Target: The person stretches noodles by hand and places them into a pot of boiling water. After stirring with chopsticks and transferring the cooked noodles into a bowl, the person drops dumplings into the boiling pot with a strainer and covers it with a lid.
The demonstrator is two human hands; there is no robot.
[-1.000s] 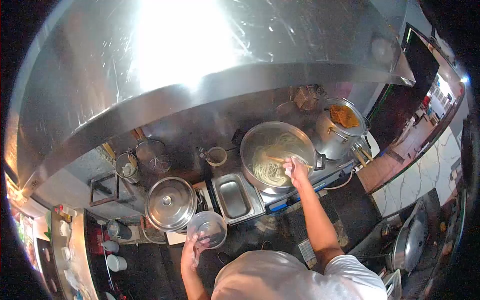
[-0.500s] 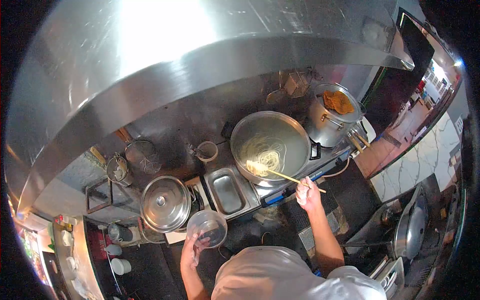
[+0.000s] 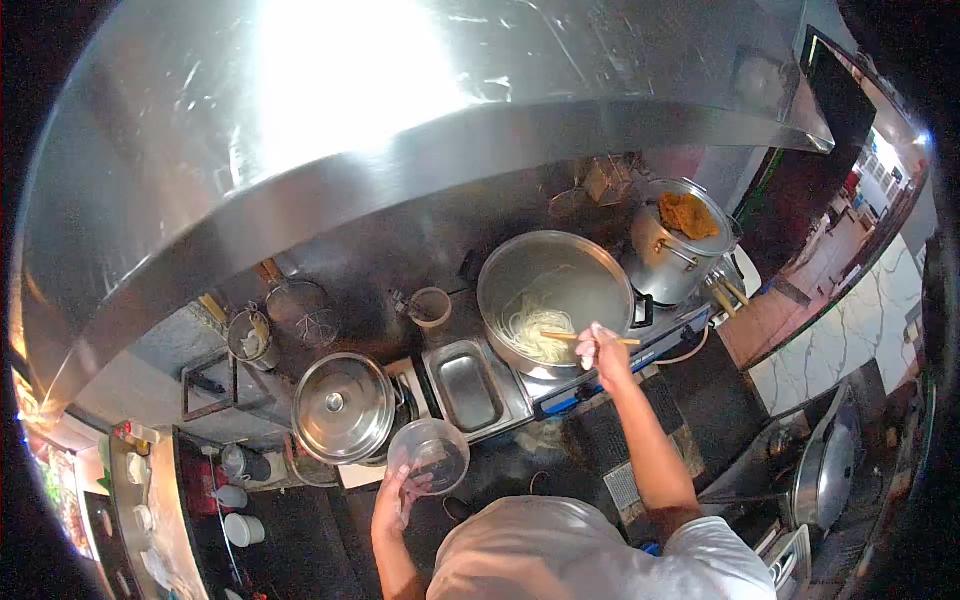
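Now | wide pot (image 3: 612, 275): noodles (image 3: 530, 328) in cloudy liquid (image 3: 590, 305) | left hand (image 3: 395, 497): clear bowl (image 3: 445, 450)

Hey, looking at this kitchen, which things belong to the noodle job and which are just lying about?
Likely in use:
noodles
open pot
chopsticks, in the right hand
clear bowl, in the left hand

Seemingly just about:
lidded pot
metal tray
tall pot

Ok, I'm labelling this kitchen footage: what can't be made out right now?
Head view throughout:
Whatever is under the steel lid: covered.
Tip of the wooden utensil: blurred among the noodles.
One stick or two: too small, right hand overlapping.
Things beyond the doorway: small, blurred.
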